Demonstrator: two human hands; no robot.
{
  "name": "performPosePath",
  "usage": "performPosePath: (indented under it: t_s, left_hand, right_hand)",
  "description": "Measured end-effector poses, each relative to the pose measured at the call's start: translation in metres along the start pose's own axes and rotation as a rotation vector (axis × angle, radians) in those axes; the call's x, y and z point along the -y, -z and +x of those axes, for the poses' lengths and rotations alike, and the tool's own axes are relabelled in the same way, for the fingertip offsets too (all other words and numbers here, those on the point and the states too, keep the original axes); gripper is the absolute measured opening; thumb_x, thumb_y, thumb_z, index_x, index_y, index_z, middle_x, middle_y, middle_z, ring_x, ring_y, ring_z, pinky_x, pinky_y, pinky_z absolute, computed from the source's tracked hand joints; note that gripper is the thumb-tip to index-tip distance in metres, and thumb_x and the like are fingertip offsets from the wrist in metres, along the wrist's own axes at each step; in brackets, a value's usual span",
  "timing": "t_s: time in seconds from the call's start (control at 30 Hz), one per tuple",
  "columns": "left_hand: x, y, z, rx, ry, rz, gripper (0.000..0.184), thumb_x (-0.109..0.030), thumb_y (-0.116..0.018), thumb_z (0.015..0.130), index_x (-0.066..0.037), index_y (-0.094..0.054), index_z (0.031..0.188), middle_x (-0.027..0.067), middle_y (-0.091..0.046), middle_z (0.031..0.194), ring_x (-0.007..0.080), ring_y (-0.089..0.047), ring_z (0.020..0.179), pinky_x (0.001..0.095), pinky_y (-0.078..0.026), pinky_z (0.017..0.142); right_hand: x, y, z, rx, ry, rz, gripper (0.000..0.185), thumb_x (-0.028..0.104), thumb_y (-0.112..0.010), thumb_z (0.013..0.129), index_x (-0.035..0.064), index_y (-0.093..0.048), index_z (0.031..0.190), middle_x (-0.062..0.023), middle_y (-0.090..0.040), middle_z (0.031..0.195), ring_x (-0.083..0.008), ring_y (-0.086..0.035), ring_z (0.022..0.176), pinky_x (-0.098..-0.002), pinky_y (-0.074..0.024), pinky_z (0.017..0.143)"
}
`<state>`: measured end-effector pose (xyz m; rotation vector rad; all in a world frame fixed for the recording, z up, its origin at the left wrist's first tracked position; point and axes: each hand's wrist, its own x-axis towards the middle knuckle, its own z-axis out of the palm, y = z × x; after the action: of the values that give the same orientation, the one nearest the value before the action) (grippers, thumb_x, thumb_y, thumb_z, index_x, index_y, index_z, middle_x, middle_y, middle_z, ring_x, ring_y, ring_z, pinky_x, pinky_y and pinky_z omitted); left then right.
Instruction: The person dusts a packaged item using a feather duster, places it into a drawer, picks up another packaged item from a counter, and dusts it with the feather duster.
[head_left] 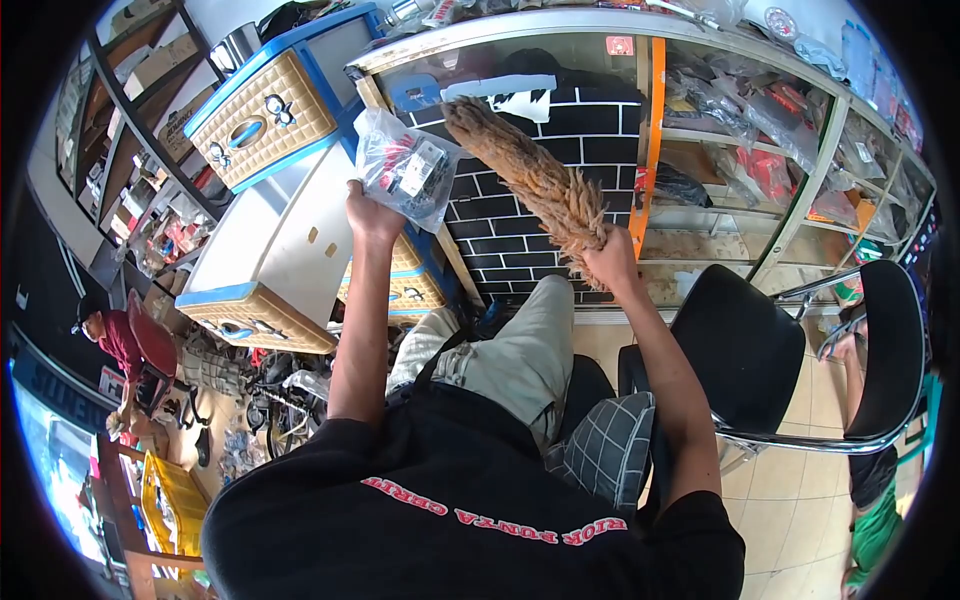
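Note:
My left hand [374,213] is closed on the lower edge of a clear plastic bag [405,168]. Red and dark parts and a white label show through the plastic, but their kind is unclear. In my right hand [612,262] is a brown feather duster [530,180], gripped at its lower end and slanting up to the left. Its tip comes close to the bag without plainly touching it. Below and left of the bag, a drawer [285,225] with a white inside is pulled out from a blue-and-tan plastic cabinet [262,125].
A glass display case [745,160] with bagged goods stands ahead and to the right. Black chairs [740,340] are at my right, near another person's leg [852,375]. At far left a person in dark red [120,340] bends near a yellow crate [172,505]. Motorcycle-like parts [280,400] fill the floor.

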<state>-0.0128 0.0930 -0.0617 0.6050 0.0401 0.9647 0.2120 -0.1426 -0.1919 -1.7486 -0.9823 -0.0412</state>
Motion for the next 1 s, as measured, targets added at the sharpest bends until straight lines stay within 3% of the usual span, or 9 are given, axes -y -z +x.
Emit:
performPosePath:
  t_s: [0.17, 0.27, 0.33, 0.6, 0.67, 0.73, 0.87, 0.93, 1.0]
  left_hand:
    - [-0.003, 0.017, 0.011, 0.007, -0.044, 0.158, 0.063, -0.045, -0.01, 0.096, 0.001, -0.026, 0.137, 0.0186, -0.034, 0.139, 0.0347, -0.031, 0.129, 0.0475, -0.02, 0.108]
    - [-0.003, 0.007, 0.004, 0.002, -0.032, 0.023, 0.061, -0.044, -0.011, 0.096, 0.0, -0.027, 0.136, 0.0183, -0.034, 0.138, 0.0345, -0.032, 0.128, 0.0472, -0.021, 0.108]
    - [-0.001, -0.01, -0.007, -0.066, -0.027, -0.028, 0.055, -0.038, -0.016, 0.097, 0.001, -0.033, 0.132, 0.0179, -0.039, 0.135, 0.0329, -0.037, 0.125, 0.0454, -0.024, 0.107]
    - [-0.001, -0.009, -0.006, -0.015, -0.011, 0.002, 0.055, -0.038, -0.016, 0.097, 0.0, -0.03, 0.134, 0.0181, -0.038, 0.135, 0.0332, -0.035, 0.126, 0.0457, -0.022, 0.107]
    - [0.0, -0.01, -0.007, -0.012, -0.005, 0.006, 0.055, -0.039, -0.016, 0.097, 0.0, -0.03, 0.134, 0.0183, -0.038, 0.136, 0.0333, -0.035, 0.126, 0.0457, -0.022, 0.107]
    - [0.0, -0.01, -0.006, -0.027, 0.017, 0.009, 0.056, -0.039, -0.015, 0.097, 0.0, -0.029, 0.135, 0.0184, -0.037, 0.137, 0.0335, -0.034, 0.127, 0.0461, -0.021, 0.108]
    - [0.002, -0.01, -0.007, -0.011, 0.021, 0.004, 0.057, -0.041, -0.015, 0.097, -0.001, -0.028, 0.136, 0.0177, -0.035, 0.138, 0.0338, -0.033, 0.128, 0.0467, -0.02, 0.108]
    - [0.004, -0.007, -0.005, -0.015, 0.026, -0.006, 0.058, -0.042, -0.014, 0.097, -0.002, -0.028, 0.136, 0.0168, -0.035, 0.139, 0.0339, -0.032, 0.128, 0.0472, -0.02, 0.108]
    - [0.006, -0.007, -0.005, 0.063, 0.032, 0.026, 0.066, -0.051, -0.011, 0.094, -0.003, -0.026, 0.138, 0.0161, -0.033, 0.14, 0.0344, -0.03, 0.129, 0.0477, -0.02, 0.108]
  right_hand:
    - [0.007, 0.001, -0.003, 0.028, 0.287, -0.088, 0.024, 0.017, -0.066, 0.065, 0.0003, -0.062, 0.08, -0.0202, -0.06, 0.079, -0.0392, -0.058, 0.077, -0.0424, -0.0481, 0.067]
    - [0.005, -0.001, -0.003, -0.05, 0.27, -0.107, 0.022, 0.018, -0.066, 0.066, -0.0003, -0.062, 0.078, -0.0211, -0.061, 0.077, -0.0395, -0.059, 0.076, -0.0427, -0.0481, 0.066]
    - [0.0, -0.004, 0.0, -0.083, -0.015, -0.025, 0.02, 0.018, -0.065, 0.068, -0.0012, -0.062, 0.074, -0.0221, -0.061, 0.074, -0.0399, -0.059, 0.073, -0.0423, -0.0481, 0.064]
    - [-0.005, 0.002, 0.003, -0.091, 0.229, 0.01, 0.021, 0.015, -0.065, 0.069, -0.0021, -0.062, 0.081, -0.0226, -0.062, 0.077, -0.0401, -0.059, 0.075, -0.0422, -0.0477, 0.065]
    - [-0.005, 0.0, 0.003, -0.104, 0.19, -0.059, 0.02, 0.014, -0.064, 0.069, -0.0022, -0.061, 0.079, -0.0227, -0.062, 0.078, -0.04, -0.059, 0.076, -0.0423, -0.0478, 0.067]
    - [-0.005, 0.002, 0.001, -0.077, -0.051, -0.038, 0.019, 0.012, -0.063, 0.068, -0.0022, -0.061, 0.08, -0.0226, -0.062, 0.079, -0.04, -0.059, 0.077, -0.0414, -0.0481, 0.067]
    - [-0.004, 0.002, 0.001, -0.115, -0.074, 0.04, 0.019, 0.011, -0.062, 0.066, -0.0019, -0.062, 0.08, -0.0219, -0.062, 0.079, -0.0395, -0.06, 0.078, -0.0407, -0.0482, 0.067]
    - [0.002, 0.0, 0.001, -0.116, 0.184, 0.228, 0.018, 0.01, -0.062, 0.066, -0.0019, -0.062, 0.08, -0.0216, -0.062, 0.077, -0.0391, -0.06, 0.077, -0.0396, -0.0484, 0.067]
    - [0.005, -0.002, -0.002, -0.028, 0.219, 0.113, 0.019, 0.013, -0.063, 0.065, -0.0008, -0.062, 0.079, -0.0223, -0.061, 0.077, -0.0394, -0.059, 0.079, -0.0407, -0.0486, 0.067]
